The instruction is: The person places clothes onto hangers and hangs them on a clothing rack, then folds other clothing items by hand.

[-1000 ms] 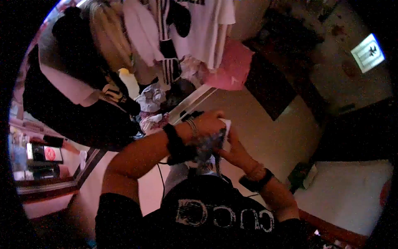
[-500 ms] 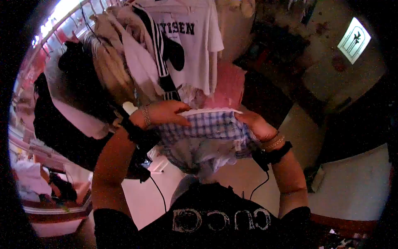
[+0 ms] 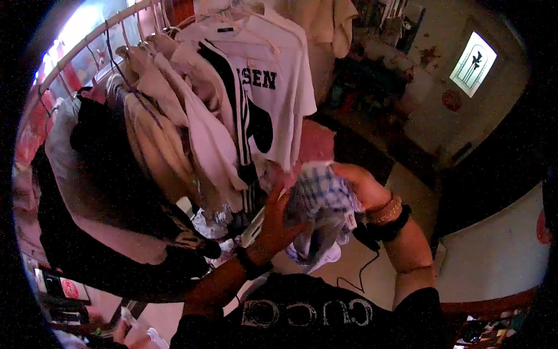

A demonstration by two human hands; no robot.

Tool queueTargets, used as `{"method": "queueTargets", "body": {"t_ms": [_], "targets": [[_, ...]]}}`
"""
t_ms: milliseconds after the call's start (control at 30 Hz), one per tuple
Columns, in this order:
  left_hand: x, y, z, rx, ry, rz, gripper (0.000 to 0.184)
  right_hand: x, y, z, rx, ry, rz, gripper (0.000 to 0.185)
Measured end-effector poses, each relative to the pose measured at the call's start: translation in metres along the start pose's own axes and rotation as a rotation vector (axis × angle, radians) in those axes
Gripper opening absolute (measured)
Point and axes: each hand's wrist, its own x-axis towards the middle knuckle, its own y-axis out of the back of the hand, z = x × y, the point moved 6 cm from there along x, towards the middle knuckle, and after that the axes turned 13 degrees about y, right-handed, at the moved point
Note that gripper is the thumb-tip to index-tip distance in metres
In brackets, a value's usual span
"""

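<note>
A blue-and-white checked garment [image 3: 322, 189] hangs bunched in front of my chest, its pale grey-white part drooping below the checks. My right hand [image 3: 363, 186] is closed around its upper right side. At the garment's left edge is my left hand [image 3: 273, 224], fingers pointing up and thumb spread apart toward the cloth. Whether the left fingertips touch the fabric I cannot tell. A small pale tag [image 3: 350, 221] shows near the garment's lower right.
Several clothes hang from a rail [image 3: 87, 43] at the left, among them a white lettered T-shirt [image 3: 279, 102] and a dark jacket [image 3: 110, 139]. Pink cloth [image 3: 317, 139] hangs behind the garment. A pale bed-like surface [image 3: 494, 250] stands at the right.
The garment, held wide between both hands before, is now gathered toward my right hand. My left hand has let go of its left end and moved right and down.
</note>
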Motion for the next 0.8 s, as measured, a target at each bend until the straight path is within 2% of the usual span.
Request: {"method": "queueTargets", "body": {"t_ms": [33, 67, 133, 167, 233, 267, 333, 367, 400, 467, 500, 533, 600, 667, 733, 800], "targets": [[0.005, -0.005, -0.009, 0.003, -0.017, 0.002, 0.052, 0.0, 0.0, 0.004, -0.007, -0.02, 0.089, 0.033], [0.01, -0.017, -0.031, -0.091, 0.004, -0.168, 0.056, 0.004, -0.004, 0.004, -0.012, 0.007, 0.079, 0.033], [0.024, -0.017, -0.031, -0.156, 0.009, -0.341, 0.061, 0.001, -0.014, 0.002, -0.174, 0.017, -0.088, 0.029], [0.029, -0.007, -0.006, -0.186, -0.099, -0.382, 0.061, 0.0, -0.012, 0.004, -0.173, 0.041, -0.101, 0.029], [0.02, -0.005, -0.016, -0.221, 0.105, -0.56, 0.05, -0.002, 0.005, 0.01, -0.233, -0.072, 0.011, 0.027], [0.016, 0.0, -0.02, -0.207, 0.096, -0.559, 0.05, -0.004, 0.009, 0.0, -0.231, -0.058, 0.004, 0.027], [0.017, 0.004, -0.038, 0.195, 0.147, -0.548, 0.04, -0.014, 0.026, -0.027, -0.727, -0.083, -0.031, 0.026], [0.018, 0.008, -0.039, 0.351, 0.117, -0.507, 0.036, -0.015, 0.037, -0.032, -0.946, -0.256, -0.17, 0.03], [0.024, 0.015, -0.036, 0.355, 0.116, -0.498, 0.036, -0.011, 0.048, -0.033, -0.95, -0.25, -0.177, 0.03], [0.022, 0.023, -0.016, 0.401, 0.036, -0.598, 0.043, -0.007, 0.071, -0.024, -1.285, -0.307, -0.288, 0.037], [0.029, 0.022, 0.004, 0.586, 0.016, -0.632, 0.042, -0.004, 0.062, -0.028, -1.215, -0.266, -0.312, 0.035], [0.031, 0.022, 0.007, 0.593, 0.024, -0.62, 0.042, 0.008, 0.07, -0.024, -1.217, -0.258, -0.326, 0.035], [0.032, 0.022, 0.011, 0.72, -0.025, -0.622, 0.041, 0.049, 0.079, -0.029, -1.614, -0.031, -0.461, 0.027], [0.026, 0.015, 0.003, 0.763, 0.017, -0.597, 0.042, 0.096, 0.053, -0.07, -1.606, 0.496, -0.207, 0.025], [0.024, 0.012, 0.009, 0.871, 0.089, -0.646, 0.043, 0.139, 0.022, -0.102, -1.545, 0.605, -0.066, 0.025], [0.024, 0.016, 0.019, 0.907, 0.163, -0.637, 0.042, 0.18, -0.003, -0.125, -1.638, 0.956, 0.042, 0.027]]}}
